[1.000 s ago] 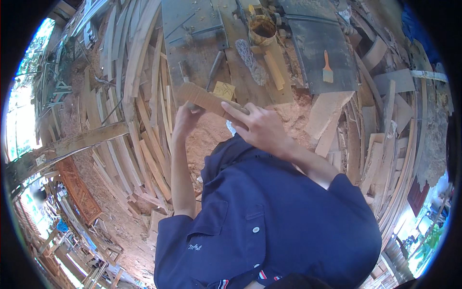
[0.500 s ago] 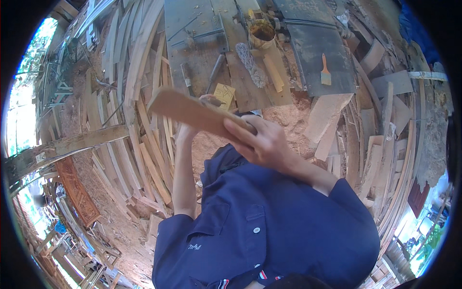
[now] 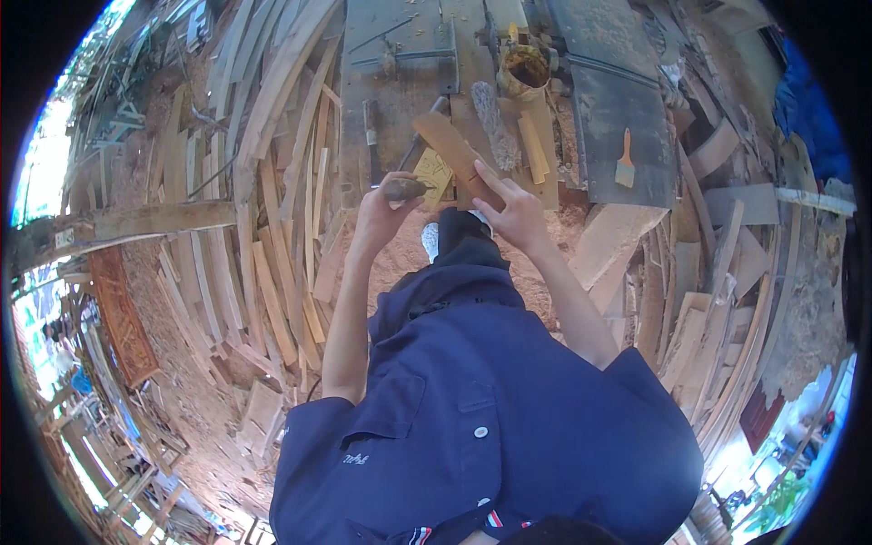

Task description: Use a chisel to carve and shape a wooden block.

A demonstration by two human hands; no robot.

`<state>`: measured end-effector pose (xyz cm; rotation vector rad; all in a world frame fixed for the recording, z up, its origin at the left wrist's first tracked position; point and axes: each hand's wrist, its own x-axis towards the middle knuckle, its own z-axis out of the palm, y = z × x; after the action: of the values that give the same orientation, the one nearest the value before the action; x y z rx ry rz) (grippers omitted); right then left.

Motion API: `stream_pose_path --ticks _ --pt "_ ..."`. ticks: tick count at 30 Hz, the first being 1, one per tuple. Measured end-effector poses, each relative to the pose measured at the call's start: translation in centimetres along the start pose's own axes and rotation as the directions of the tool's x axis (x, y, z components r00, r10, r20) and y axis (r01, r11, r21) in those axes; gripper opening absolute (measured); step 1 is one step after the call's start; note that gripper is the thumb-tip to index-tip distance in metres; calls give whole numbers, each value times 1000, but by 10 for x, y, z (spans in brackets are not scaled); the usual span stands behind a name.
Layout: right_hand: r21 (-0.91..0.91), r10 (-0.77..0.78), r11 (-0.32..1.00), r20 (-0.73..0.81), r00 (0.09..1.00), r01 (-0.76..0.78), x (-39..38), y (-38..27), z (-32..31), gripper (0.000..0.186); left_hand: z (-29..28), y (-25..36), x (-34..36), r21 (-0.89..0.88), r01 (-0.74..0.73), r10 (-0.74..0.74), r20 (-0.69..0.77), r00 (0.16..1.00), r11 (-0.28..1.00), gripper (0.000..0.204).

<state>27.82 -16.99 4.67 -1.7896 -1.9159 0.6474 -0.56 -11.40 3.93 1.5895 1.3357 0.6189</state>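
My left hand [image 3: 375, 216] pinches a dark, rounded piece with a pointed tip [image 3: 404, 189]; its exact kind is unclear. In my right hand [image 3: 518, 213] is a flat brown wooden board [image 3: 447, 145], gripped at its near end, with its far end slanting up and left over the workbench [image 3: 400, 86]. Between the hands, a yellow piece with dark lines on it [image 3: 433, 174] lies at the bench's near edge. A dark-handled tool [image 3: 371, 132] rests left of the board. Another long dark tool [image 3: 413, 145] is partly hidden behind the board.
On the bench are a grey fluffy bundle [image 3: 491, 123], wood strips [image 3: 534, 150], a stained bucket [image 3: 524, 73] and an orange-handled paintbrush [image 3: 626, 162]. Stacked planks [image 3: 272, 109] crowd the left, more offcuts [image 3: 718, 209] the right. A beam [image 3: 154, 222] crosses at left.
The board has swung away from me, from lying across in front of my chest to pointing over the bench. My hands have moved apart, and the left-hand piece now shows plainly.
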Motion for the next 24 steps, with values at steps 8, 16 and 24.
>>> stream_pose_path --ticks 8,16,24 --pt "-221 -31 972 216 976 80 -3 75 50 79 -1 -46 -5 -414 -69 15 -132 991 908 40" --pt "48 226 965 359 906 -259 5 85 36 76 4 -34 -6 -399 -42 -87 -299 950 916 45" --pt "-56 62 997 342 937 -46 40 88 -1 76 45 -30 -28 -403 32 -281 -575 769 914 34"
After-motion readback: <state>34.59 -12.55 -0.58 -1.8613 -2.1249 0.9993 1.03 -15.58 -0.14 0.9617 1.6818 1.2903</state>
